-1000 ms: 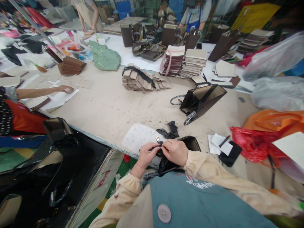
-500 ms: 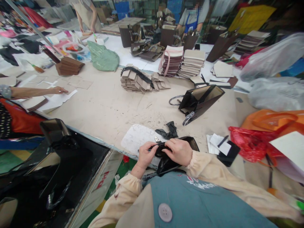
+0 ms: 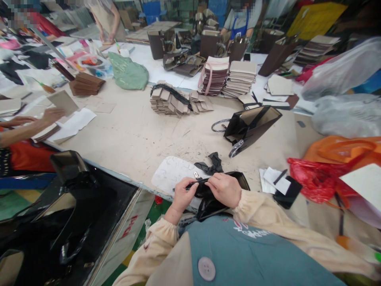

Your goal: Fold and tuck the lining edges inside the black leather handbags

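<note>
A black handbag is at the table's near edge, against my apron, with its opening towards the right. My left hand pinches a black edge or strap of it between thumb and fingers. Beside it, my right hand grips the same black part, fingers curled over it. A small gold metal fitting sticks up just beyond my fingertips. The bag's lower part is partly hidden by my hands and apron. Under the work lies a white pad, with black scraps behind it.
Another dark bag leans further back. Stacked tan pieces and panels stand beyond it. Right are white papers and a red plastic bag. Black bags fill a lower surface at left. A co-worker's hand holds a panel.
My hands stay almost in place on the black handbag, with only a slight shift of the right fingers. At left, the co-worker's hand has drawn back and now lifts a tan panel.
</note>
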A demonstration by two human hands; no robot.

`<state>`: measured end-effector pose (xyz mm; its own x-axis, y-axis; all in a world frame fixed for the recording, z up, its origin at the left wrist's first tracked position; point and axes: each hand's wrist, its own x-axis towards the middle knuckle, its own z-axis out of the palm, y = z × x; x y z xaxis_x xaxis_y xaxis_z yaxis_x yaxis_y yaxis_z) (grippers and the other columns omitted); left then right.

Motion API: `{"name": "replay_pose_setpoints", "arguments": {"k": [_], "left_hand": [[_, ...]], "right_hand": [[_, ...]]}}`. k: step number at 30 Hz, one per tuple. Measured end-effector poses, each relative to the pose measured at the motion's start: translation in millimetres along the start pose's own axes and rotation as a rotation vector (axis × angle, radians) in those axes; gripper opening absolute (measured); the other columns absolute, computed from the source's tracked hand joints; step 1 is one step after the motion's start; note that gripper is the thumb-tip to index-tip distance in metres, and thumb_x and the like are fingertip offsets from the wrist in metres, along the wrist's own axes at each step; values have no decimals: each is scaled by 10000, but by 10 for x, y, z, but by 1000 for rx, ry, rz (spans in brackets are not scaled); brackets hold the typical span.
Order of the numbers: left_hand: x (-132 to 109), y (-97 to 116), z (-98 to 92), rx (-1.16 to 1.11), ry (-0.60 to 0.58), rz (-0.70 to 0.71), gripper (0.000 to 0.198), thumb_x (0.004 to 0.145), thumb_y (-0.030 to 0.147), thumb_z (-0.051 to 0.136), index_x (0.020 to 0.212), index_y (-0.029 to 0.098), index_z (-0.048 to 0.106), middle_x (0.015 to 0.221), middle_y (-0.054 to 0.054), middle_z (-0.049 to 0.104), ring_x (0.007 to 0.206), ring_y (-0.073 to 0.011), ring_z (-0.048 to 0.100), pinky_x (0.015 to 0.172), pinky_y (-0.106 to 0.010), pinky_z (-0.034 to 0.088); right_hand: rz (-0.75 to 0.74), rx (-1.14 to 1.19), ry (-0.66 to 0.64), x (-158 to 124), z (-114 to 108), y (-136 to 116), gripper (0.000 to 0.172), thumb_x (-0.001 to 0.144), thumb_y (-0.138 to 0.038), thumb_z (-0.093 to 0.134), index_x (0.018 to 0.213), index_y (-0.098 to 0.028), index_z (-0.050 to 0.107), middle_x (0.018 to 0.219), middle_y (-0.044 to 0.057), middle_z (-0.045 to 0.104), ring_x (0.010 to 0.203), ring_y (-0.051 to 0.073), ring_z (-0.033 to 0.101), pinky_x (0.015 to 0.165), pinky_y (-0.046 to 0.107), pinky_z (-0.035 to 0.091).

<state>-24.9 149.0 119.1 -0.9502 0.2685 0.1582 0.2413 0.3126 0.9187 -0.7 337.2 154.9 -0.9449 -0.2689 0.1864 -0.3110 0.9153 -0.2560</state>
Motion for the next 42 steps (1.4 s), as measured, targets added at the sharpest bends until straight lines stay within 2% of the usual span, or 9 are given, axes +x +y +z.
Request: {"name": "replay_pose_setpoints", "arguments": {"k": [8, 21, 28, 32, 37, 42], "left_hand": [[55, 11, 39, -60, -46, 39, 124, 795, 238, 652, 883, 185, 721, 814, -61, 690, 779, -163, 623, 744, -295, 505], [75, -13, 62, -62, -27, 47, 85, 805, 240, 642, 798, 185, 705, 741, -39, 663, 713, -148, 601, 677, -274, 490], [96, 45, 44, -13, -37, 48, 85, 796, 213, 628, 722, 173, 643, 680, -10, 581, 681, -138, 552, 647, -260, 446], [129, 53, 38, 58, -71, 35, 59, 807, 213, 613, 799, 172, 655, 740, -19, 592, 728, -143, 558, 681, -266, 453], [157, -11, 29, 36, -159, 60, 197, 828, 251, 610, 995, 200, 700, 778, -33, 617, 748, -143, 586, 697, -264, 481], [155, -3, 36, 10, -97, 35, 146, 832, 259, 604, 893, 196, 720, 778, -39, 616, 754, -148, 591, 689, -264, 486]], "right_hand": [[19, -4, -3, 16, -21, 3, 244, 893, -297, 501, 717, -173, 617, 726, 32, 603, 693, 134, 526, 633, 270, 313], [28, -18, 6, 21, 4, 24, 250, 892, -304, 498, 711, -171, 607, 733, 35, 603, 698, 140, 525, 636, 275, 315], [30, -15, 4, 30, 31, 1, 250, 893, -314, 501, 719, -177, 616, 724, 32, 597, 691, 140, 523, 624, 280, 307], [42, -13, 39, 34, 38, 20, 271, 897, -336, 507, 704, -181, 617, 708, 23, 598, 674, 132, 524, 613, 280, 299], [50, -5, 31, 26, -9, 62, 292, 898, -358, 513, 696, -175, 616, 707, 24, 602, 681, 126, 530, 614, 274, 294], [60, -5, -23, -32, -105, 116, 277, 905, -353, 502, 735, -181, 637, 744, 29, 617, 711, 131, 537, 616, 276, 292]]}}
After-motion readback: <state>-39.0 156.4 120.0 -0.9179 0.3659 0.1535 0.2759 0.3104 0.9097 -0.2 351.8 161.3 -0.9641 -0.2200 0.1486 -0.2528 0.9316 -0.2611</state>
